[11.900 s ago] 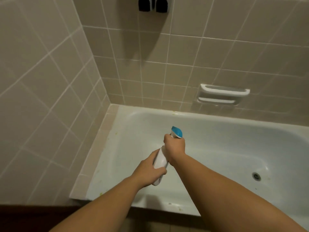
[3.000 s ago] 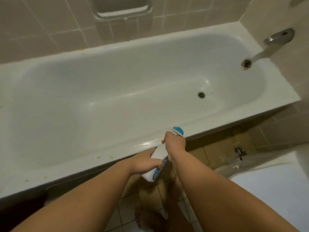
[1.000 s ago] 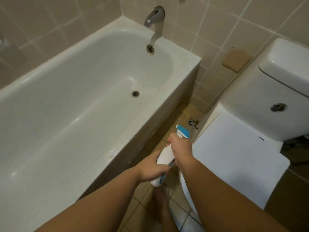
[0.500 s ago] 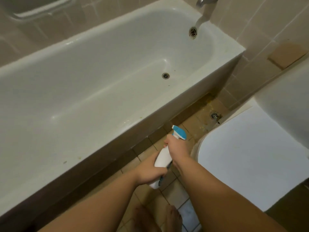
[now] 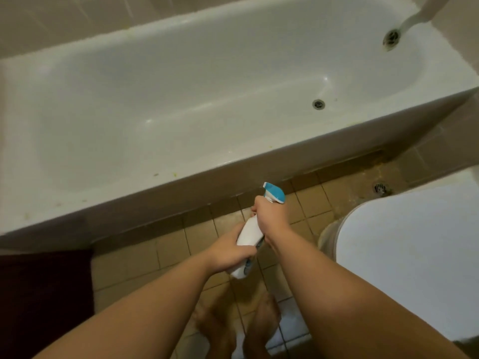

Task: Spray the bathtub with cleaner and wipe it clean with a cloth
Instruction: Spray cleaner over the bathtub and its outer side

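Note:
A white spray bottle with a blue nozzle is held over the tiled floor, just in front of the bathtub's near rim. My left hand grips the bottle's lower body. My right hand wraps its neck below the nozzle, which points toward the tub. The white bathtub spans the upper part of the view, with small yellowish specks on its near rim and a drain at the right end. No cloth is in view.
A white toilet lid stands at the right, close to my right arm. A dark red mat lies on the floor at the left. A floor drain sits by the toilet. My bare feet stand on brown tiles.
The view has swung left and the tub fills more of it. Both hands keep the same hold on the bottle, still over the floor in front of the rim.

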